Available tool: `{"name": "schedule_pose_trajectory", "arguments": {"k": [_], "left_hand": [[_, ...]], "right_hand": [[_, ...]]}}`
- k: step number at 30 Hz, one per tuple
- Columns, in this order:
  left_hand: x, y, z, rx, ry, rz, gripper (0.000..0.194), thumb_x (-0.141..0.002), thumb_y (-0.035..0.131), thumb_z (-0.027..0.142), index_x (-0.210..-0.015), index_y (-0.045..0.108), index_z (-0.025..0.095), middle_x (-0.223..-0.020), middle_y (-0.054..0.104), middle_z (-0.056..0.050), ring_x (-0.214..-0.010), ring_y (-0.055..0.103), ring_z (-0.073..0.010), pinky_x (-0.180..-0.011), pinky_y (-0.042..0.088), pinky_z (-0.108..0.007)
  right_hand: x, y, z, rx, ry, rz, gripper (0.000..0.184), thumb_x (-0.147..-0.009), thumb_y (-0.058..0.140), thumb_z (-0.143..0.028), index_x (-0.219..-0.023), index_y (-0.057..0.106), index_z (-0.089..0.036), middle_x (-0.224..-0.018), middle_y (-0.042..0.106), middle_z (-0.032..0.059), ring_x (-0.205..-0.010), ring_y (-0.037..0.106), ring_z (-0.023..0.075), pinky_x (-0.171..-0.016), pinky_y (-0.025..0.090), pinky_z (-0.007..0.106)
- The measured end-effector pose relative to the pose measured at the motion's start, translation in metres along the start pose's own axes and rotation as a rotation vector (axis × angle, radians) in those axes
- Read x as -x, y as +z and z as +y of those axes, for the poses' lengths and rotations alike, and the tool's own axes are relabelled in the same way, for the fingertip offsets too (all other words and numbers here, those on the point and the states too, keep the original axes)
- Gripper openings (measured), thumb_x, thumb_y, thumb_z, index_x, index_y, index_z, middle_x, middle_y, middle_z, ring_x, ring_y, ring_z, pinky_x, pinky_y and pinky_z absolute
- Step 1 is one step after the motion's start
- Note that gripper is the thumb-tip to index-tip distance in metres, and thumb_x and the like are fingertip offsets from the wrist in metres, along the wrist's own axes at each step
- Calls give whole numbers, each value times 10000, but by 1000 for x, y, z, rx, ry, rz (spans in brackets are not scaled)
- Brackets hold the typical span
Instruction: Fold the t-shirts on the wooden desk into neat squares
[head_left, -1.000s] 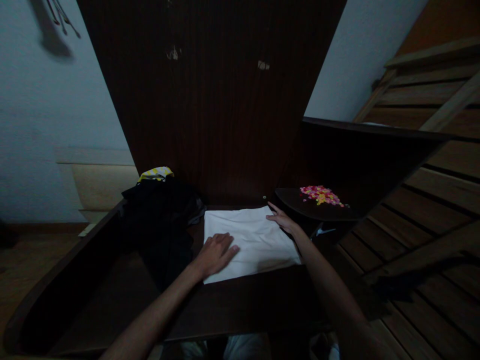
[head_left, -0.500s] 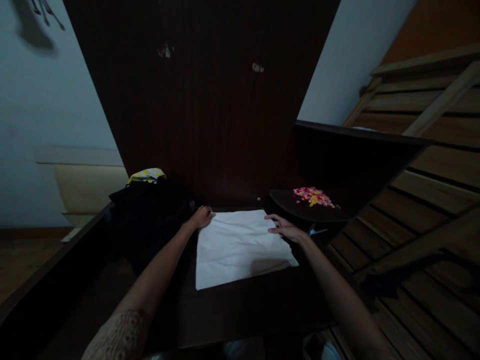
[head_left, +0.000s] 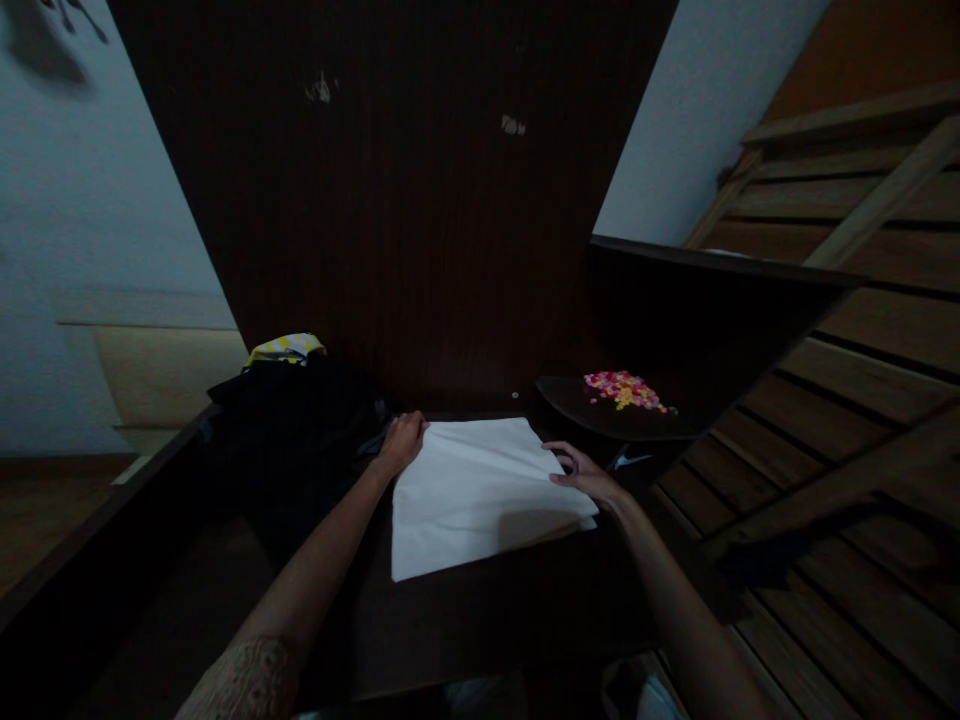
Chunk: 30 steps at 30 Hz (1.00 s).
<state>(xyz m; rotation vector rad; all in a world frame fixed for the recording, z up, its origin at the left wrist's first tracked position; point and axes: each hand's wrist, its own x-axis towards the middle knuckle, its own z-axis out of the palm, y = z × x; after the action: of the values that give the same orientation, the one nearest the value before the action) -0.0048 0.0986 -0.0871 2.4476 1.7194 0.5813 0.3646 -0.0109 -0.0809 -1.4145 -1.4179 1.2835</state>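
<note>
A folded white cloth (head_left: 480,500) lies on the dark wooden surface in front of me, its near edge slanting up to the right. My left hand (head_left: 405,440) is closed on its far left corner, with the knuckles up. At the right edge, my right hand (head_left: 589,477) has its fingers and thumb bent around the border, gripping the fabric. Shallow creases run across the cloth between both hands. Several layers show at its near right corner.
A heap of black clothing (head_left: 300,440) with a yellow-and-white patterned cloth (head_left: 285,348) on top sits left of my left hand. Many small colourful pieces (head_left: 622,390) lie on a rounded shelf (head_left: 562,400) at the right. A wooden slatted frame (head_left: 847,360) stands further right.
My right hand has slid along the cloth's right edge towards me and slightly right. My left hand has shifted its hold at the far left corner, and the cloth looks smoother.
</note>
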Motion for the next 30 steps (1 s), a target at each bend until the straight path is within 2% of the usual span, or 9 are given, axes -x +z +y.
{"name": "schedule_pose_trajectory", "arguments": {"k": [5,8,11,15,18,20,22,26,30], "left_hand": [[17,1,27,-34,97,70,328,-967,354,275,-1136,613,163,-1241,605,-173,-1217,492,-310,-1049,342,-477],[42,17,51,-1,172,74,406,-975,343,345,-1254,580,170,-1363,559,-157,-1311,436,-321,-1083,320,-503],[67,39,66,1,95,4,562,-966,327,480,-1415,471,176,-1492,454,-171,-1414,314,-402,-1098,259,-613],[75,46,56,-12,131,-59,649,-959,295,559,-1481,403,189,-1557,369,-152,-1467,214,-392,-1141,193,-626],[65,38,42,-18,169,-94,641,-957,316,564,-1468,425,195,-1553,381,-140,-1466,235,-368,-1156,208,-591],[62,35,38,-37,179,-72,607,-961,335,535,-1451,449,195,-1541,399,-146,-1460,249,-372,-1148,221,-597],[66,37,38,-59,192,-21,560,-972,343,483,-1440,464,199,-1531,412,-154,-1455,259,-374,-1136,227,-615],[83,45,47,-61,278,-5,579,-975,331,517,-1476,410,239,-1552,386,-128,-1456,257,-367,-1127,218,-644],[94,41,52,-62,343,-78,702,-940,302,640,-1505,365,229,-1576,341,-121,-1471,206,-377,-1141,177,-648]], "right_hand": [[0,0,4,61,47,18,589,-529,803,-222,-1104,677,-210,-1002,684,35,-1004,611,230,-861,476,333],[-2,0,7,59,35,33,572,-514,793,-203,-1078,697,-222,-1010,691,36,-1017,610,244,-879,477,352],[-2,1,9,105,13,69,544,-502,777,-169,-1039,717,-227,-1038,692,35,-1072,596,259,-962,444,379],[1,7,9,132,1,45,574,-507,762,-142,-1070,717,-241,-1141,676,32,-1125,575,254,-966,440,357],[-1,13,8,51,48,-8,585,-573,776,-224,-1149,687,-274,-1187,667,28,-1031,617,220,-769,499,274],[-7,17,7,0,97,28,560,-637,767,-299,-1188,667,-288,-1170,677,28,-928,642,190,-655,491,227],[-17,20,7,-29,116,83,537,-670,758,-330,-1198,664,-288,-1173,683,33,-895,652,176,-626,493,212],[-40,24,6,-31,48,97,521,-649,778,-288,-1162,689,-278,-1248,669,33,-1043,644,208,-784,541,274],[-53,23,7,13,-38,18,671,-620,761,-195,-1277,634,-238,-1377,594,56,-1227,565,235,-1048,436,373]]}}
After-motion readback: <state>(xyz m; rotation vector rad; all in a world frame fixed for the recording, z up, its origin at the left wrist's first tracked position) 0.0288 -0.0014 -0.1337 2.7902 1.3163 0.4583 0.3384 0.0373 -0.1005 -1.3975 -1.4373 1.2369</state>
